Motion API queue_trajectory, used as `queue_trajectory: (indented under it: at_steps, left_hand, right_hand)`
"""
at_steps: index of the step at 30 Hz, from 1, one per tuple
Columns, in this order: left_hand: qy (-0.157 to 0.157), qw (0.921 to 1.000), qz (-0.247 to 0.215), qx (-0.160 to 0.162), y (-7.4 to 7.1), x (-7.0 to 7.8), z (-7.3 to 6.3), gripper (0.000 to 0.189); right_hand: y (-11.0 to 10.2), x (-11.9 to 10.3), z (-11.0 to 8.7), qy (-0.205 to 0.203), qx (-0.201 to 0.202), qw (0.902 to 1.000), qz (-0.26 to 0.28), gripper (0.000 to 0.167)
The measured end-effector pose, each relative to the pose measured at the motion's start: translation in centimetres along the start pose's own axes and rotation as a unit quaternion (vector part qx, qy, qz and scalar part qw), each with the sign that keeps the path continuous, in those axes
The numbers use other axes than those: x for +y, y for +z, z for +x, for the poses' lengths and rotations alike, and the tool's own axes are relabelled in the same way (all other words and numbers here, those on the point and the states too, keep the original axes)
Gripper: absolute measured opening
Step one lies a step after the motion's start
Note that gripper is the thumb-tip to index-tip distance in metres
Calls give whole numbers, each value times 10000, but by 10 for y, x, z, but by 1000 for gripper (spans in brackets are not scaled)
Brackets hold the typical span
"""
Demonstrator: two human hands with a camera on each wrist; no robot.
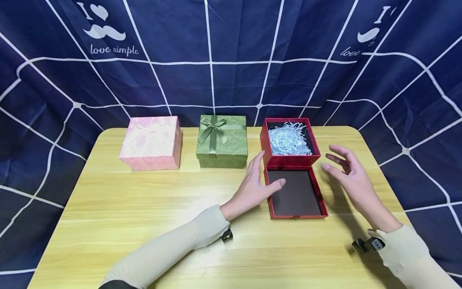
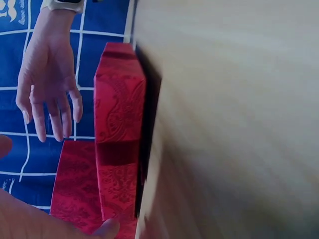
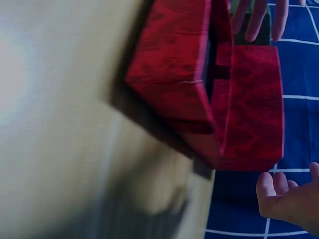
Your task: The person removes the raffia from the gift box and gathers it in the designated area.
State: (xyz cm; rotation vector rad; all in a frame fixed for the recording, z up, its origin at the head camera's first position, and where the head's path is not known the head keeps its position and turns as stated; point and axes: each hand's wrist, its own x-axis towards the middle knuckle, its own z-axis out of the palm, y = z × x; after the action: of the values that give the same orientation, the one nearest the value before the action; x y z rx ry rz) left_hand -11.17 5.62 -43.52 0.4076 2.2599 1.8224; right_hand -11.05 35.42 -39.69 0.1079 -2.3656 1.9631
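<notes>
A red box stands at the table's right rear, its top off and pale blue shredded paper inside. Right in front of it lies the red lid, inner side up, showing a dark lining. My left hand is at the left side of the lid, fingers extended and thumb overlapping the lid's interior. To the right of the box hovers my right hand, fingers loosely bent, with nothing in it. The left wrist view shows the lid's patterned red side near the left thumb.
A green gift box with a ribbon bow stands left of the red box. Farther left is a pink gift box, its lid on. A blue curtain with white lines hangs around the wooden table.
</notes>
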Motion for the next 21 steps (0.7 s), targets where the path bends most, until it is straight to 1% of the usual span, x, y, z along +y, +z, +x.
queue_trajectory:
  at_steps: [7,10,12,15,17,19,21]
  left_hand:
    - [84,9996,-108,229,2,5,18,105]
    - [73,9995,-130,288,5,8,26,106]
    - [41,9993,-189,335,8,10,31,107]
    - [12,9985,-300,455,11,10,40,106]
    - [-4,9980,-341,535,13,10,46,106]
    - [-17,9975,-344,613,15,9,51,105]
    - [-20,9973,-338,658,16,7,56,106]
  right_hand:
    - [7,-18,17,2,50,9998,-172,55]
    - [11,-26,27,-26,45,9990,-444,56]
    - [15,-31,35,-26,2,9974,-726,59]
    - [20,-37,48,112,-148,9927,-1189,65]
    - [23,-40,56,260,-303,9897,-1375,71]
    - [26,-41,64,413,-523,9858,-1542,78]
    - [28,-41,71,541,-796,9824,-1601,85]
